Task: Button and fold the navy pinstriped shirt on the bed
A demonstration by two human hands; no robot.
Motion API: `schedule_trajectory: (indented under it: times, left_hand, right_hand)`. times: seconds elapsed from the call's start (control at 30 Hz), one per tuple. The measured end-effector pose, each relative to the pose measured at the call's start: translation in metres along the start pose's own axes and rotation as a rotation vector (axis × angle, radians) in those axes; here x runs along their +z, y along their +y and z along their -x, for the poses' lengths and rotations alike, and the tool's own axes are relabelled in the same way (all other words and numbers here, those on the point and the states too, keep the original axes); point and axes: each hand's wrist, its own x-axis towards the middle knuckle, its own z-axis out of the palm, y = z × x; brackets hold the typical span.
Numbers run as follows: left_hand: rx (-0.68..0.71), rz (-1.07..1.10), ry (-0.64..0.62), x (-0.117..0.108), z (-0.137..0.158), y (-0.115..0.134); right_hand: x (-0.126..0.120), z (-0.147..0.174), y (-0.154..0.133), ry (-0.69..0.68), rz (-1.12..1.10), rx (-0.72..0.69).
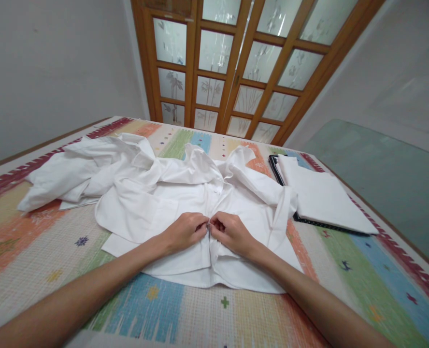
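A white shirt [185,198] lies spread in front of me, its collar at the far side and its hem towards me. Both hands meet at its front opening, about halfway down. My left hand [190,229] pinches the left front edge of the cloth. Close against it, my right hand [232,232] pinches the right front edge, with its fingers curled. Whatever small part sits between the fingertips, perhaps a button, is too small to make out. The sleeves lie loosely folded to the sides.
More crumpled white cloth [77,169] lies at the left. Folded white cloth [330,198] with a black dotted piece beneath it is at the right. A striped, patterned cover [214,319] lies under everything. Wooden doors with glass panes [210,92] stand beyond the far edge.
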Motion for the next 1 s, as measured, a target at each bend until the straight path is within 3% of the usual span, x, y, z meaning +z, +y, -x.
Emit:
schedule_trajectory:
  times: [0.23,0.47,0.77,1.0]
  left_hand:
    - [0.01,-0.004,-0.012,-0.0015,-0.0023,0.0003]
    - [0.009,-0.028,0.019,0.001,0.0015,0.0019]
    - [0.054,-0.118,0.04,0.0019,0.0043,0.0006]
    - [0.032,-0.132,0.029,0.0041,0.0037,0.0]
  right_hand:
    - [0.0068,0.0022,0.0,0.07,0.023,0.043]
    - [0.0009,0.001,-0.0018,0.049,-0.057,0.081]
    - [0.0039,0.0036,-0.0006,0.06,0.02,0.032]
    - [-0.0027,0.0031,-0.0007,0.002,-0.128,0.081]
